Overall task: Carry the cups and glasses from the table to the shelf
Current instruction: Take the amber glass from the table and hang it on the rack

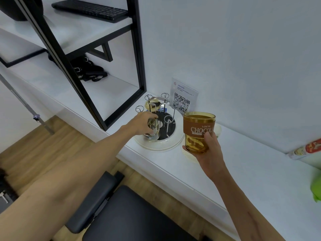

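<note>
At the upper left of the frame, a black keyboard (pixel 90 9) lies on the top board of the black-framed shelf (pixel 137 49), and a bundle of black straps (pixel 88 70) sits on the board below it. Along the lower left, your left forearm reaches up toward the middle, where your left hand (pixel 140 123) is curled round a small clear glass (pixel 152 127), gripping it from above. That glass is tilted and sits at the near-left edge of the wire cup rack (pixel 159 115), just over the round pale tray (pixel 161 143) the rack stands on. Another glass (pixel 153 104) hangs on the rack's far side, with a QR code sign (pixel 182 100) leaning on the wall just behind. Right of centre, your right hand (pixel 206 150) grasps an amber cup (pixel 198 132) from below and behind, fingers wrapped round its lower half; it is upright, held above the white counter (pixel 243 171), and wears a brown band reading "CHOCOLA". At the far right edge sit a printed packet (pixel 305 148) and something bright green (pixel 316 186).
</note>
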